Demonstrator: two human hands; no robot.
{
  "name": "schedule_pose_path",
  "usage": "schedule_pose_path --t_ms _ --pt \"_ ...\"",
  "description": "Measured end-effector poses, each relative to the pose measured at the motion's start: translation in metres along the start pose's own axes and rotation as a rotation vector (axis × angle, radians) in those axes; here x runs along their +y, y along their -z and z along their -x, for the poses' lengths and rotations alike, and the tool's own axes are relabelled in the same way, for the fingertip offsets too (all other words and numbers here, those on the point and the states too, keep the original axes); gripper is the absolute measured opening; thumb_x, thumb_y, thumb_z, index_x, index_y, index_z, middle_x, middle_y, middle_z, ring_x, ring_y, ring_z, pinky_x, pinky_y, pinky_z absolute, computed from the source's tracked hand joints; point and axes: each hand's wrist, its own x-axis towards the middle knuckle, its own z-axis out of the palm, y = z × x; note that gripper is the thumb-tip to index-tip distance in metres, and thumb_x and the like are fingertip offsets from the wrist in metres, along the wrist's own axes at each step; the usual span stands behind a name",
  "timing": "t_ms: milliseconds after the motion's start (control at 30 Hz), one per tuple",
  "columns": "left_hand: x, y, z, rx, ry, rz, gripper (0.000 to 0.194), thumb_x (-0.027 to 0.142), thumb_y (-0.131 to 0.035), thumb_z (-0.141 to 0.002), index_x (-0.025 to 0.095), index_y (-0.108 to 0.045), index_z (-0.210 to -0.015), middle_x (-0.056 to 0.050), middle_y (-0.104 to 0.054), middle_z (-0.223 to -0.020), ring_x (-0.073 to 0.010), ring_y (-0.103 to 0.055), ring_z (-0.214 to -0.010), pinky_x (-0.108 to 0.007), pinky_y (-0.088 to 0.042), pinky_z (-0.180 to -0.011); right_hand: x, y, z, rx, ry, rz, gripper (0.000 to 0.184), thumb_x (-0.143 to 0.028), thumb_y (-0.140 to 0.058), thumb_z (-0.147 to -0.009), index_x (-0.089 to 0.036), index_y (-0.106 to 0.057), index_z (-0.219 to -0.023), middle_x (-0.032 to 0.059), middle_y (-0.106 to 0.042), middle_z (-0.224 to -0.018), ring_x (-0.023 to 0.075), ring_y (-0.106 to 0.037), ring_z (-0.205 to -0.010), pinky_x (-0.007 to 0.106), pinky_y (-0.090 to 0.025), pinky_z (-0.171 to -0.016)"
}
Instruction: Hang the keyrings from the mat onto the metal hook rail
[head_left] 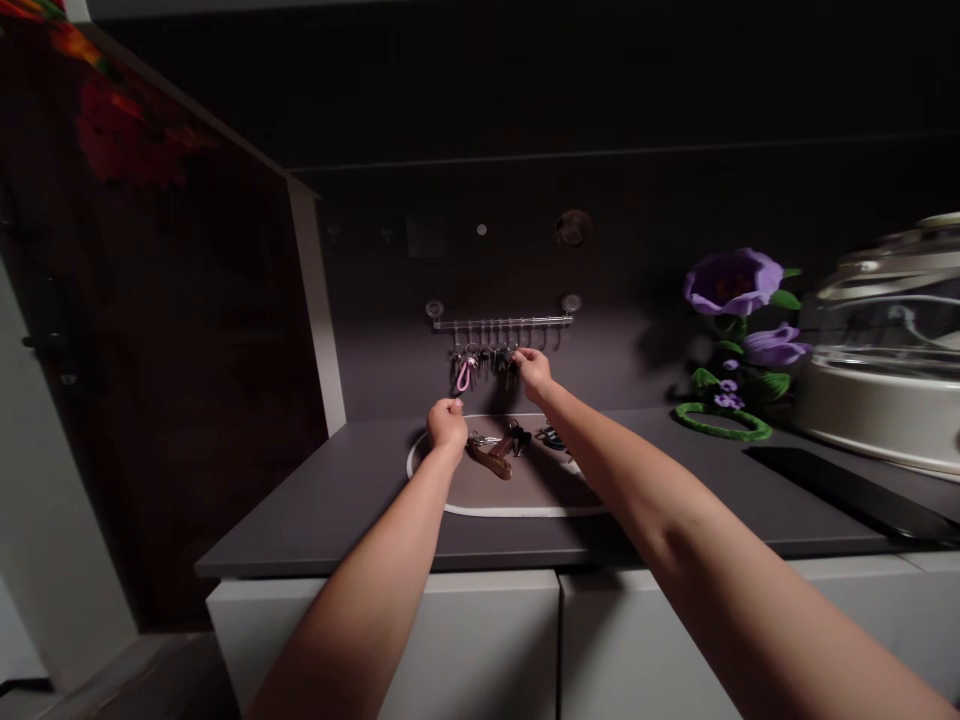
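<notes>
A clear hook rail (502,322) is fixed to the dark back wall. From its hooks hang several bunches of keys (484,358), one with a pink loop strap (464,375). My right hand (533,372) is raised to the rail, thumb and finger pinched on a key ring at the right end of the hanging row. Lower down, my left hand (448,424) is closed above the left side of the tray, just below the pink strap; a small dark bit shows at its fingertips, too small to name. Keys with a brown strap (491,461) lie on the tray (487,495).
The tray stands on a dark counter (322,500) over white cabinets (495,630). Purple artificial flowers (735,285), a flat black object (840,490) and a white appliance with a clear cover (885,390) are on the right. A dark door (187,400) is at left.
</notes>
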Motion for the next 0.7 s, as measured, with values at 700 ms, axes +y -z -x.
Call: schedule_pose_path --t_ms 700 --pt "0.018 0.014 0.011 -0.122 0.089 -0.304 0.012 0.023 -0.057 -0.07 0.014 -0.064 -0.065 -0.001 -0.061 -0.06 -0.0113 -0.052 -0.056 -0.023 -0.039 -0.06 -0.009 0.02 0.085 -0.383 0.008 0.209 0.02 -0.024 -0.053 -0.072 -0.012 -0.06 -0.086 0.0058 -0.064 -0.083 0.011 -0.055 -0.072 0.027 -0.044 -0.075"
